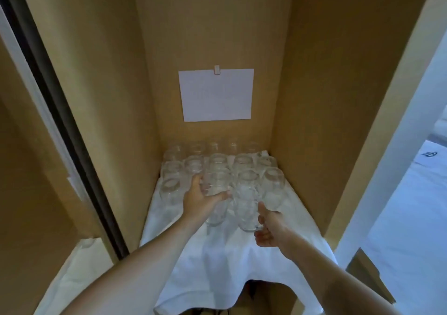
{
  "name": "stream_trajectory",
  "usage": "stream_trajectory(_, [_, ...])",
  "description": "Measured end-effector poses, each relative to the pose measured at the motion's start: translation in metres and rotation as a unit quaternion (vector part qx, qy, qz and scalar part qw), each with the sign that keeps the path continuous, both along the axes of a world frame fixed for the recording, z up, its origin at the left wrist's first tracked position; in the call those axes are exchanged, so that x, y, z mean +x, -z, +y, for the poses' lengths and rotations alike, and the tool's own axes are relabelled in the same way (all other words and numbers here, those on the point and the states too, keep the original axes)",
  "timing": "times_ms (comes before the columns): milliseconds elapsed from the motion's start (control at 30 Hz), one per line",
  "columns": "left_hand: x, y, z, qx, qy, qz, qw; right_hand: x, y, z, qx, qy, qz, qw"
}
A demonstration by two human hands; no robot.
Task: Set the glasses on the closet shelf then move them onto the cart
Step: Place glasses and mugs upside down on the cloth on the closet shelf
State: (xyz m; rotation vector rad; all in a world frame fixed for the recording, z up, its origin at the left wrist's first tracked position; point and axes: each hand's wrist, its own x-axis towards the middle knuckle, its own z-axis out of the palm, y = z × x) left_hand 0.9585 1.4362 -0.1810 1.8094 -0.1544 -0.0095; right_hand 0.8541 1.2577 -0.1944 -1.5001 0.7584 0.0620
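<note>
A glass (215,185) is being gripped by the left hand (200,200) and another glass (246,214) by the right hand (269,229), near the rows on the cloth-covered shelf (217,254). Setting or lifting cannot be told; either way a steady vertical move is being called for.

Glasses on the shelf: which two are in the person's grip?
The two nearest glasses: the left hand holds one glass, the right hand holds its neighbour. The rest stand untouched behind.
</note>
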Motion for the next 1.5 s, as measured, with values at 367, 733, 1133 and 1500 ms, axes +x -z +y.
stream_trajectory(367, [-0.005,0.054,-0.011,-0.015,-0.060,0.015,0.998,0.014,0.039,-0.008,0.144,0.015,-0.015,0.989])
stream_trajectory(733, [-0.005,0.089,-0.004,0.039,0.031,0.087,0.995,0.007,0.066,-0.010,0.279,0.022,-0.054,0.959])
stream_trajectory(1133, [0.004,0.061,0.025,0.125,-0.036,0.023,0.991,0.034,0.058,-0.030,0.041,0.009,-0.056,0.998])
stream_trajectory(1500, [0.025,-0.002,0.051,0.427,0.021,-0.101,0.898,0.062,0.070,-0.045,-0.003,-0.155,-0.123,0.980])
